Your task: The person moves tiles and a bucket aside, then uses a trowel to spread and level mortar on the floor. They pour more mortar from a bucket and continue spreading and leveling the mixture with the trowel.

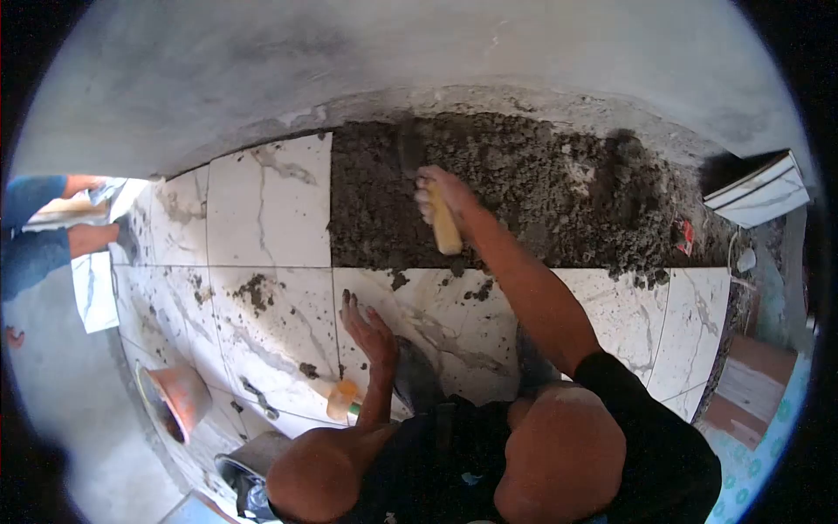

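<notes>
My right hand (445,196) is closed around the pale yellow handle of a trowel (448,234). The trowel's dark, blurred blade points toward the wall, over the left part of a bed of damp grey-brown mortar (524,188). Fingers spread, my left hand (374,334) rests over a white marbled floor tile (454,306), just in front of my knee. Crumbs of mortar dot the tile between my hands. At the left end of the mortar bed, a laid tile (271,201) borders it.
A grey wall (436,52) runs behind the mortar. An orange bucket (196,395), a dark bucket (257,454) and an orange object (343,400) are at lower left. Tiles (759,192) lean at far right, above a brown box (746,384). Another person's legs (39,253) show at far left.
</notes>
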`<state>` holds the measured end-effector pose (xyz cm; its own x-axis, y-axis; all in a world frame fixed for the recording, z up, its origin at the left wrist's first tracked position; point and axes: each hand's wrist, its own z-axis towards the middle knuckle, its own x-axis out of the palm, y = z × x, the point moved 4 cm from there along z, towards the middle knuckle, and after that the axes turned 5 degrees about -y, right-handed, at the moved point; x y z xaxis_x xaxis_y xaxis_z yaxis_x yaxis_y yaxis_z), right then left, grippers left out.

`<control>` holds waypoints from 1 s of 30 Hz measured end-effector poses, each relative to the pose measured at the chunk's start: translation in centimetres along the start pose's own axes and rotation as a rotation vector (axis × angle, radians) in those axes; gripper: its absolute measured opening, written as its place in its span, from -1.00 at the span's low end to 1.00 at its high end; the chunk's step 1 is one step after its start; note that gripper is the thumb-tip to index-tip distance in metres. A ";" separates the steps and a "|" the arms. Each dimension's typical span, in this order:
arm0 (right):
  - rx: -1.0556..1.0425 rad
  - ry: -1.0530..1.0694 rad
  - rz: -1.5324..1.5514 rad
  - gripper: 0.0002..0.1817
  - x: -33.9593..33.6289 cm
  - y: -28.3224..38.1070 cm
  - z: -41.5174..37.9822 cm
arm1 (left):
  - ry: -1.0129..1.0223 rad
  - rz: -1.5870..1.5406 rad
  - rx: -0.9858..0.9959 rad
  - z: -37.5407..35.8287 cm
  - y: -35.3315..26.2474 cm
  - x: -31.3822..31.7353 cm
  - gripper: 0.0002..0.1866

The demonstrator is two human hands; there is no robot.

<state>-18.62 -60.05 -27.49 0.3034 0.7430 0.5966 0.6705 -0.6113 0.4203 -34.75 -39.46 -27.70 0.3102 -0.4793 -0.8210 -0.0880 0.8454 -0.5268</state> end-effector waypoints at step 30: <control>-0.239 -0.220 -0.265 -0.68 -12.0 1.5 -11.0 | -0.003 -0.063 0.062 0.2 -0.9 -0.1 -0.61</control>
<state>-28.72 -72.88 -26.48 0.2963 0.9079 0.2966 0.5765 -0.4176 0.7023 -34.49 -40.11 -27.09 0.3164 -0.5312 -0.7860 -0.0095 0.8267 -0.5626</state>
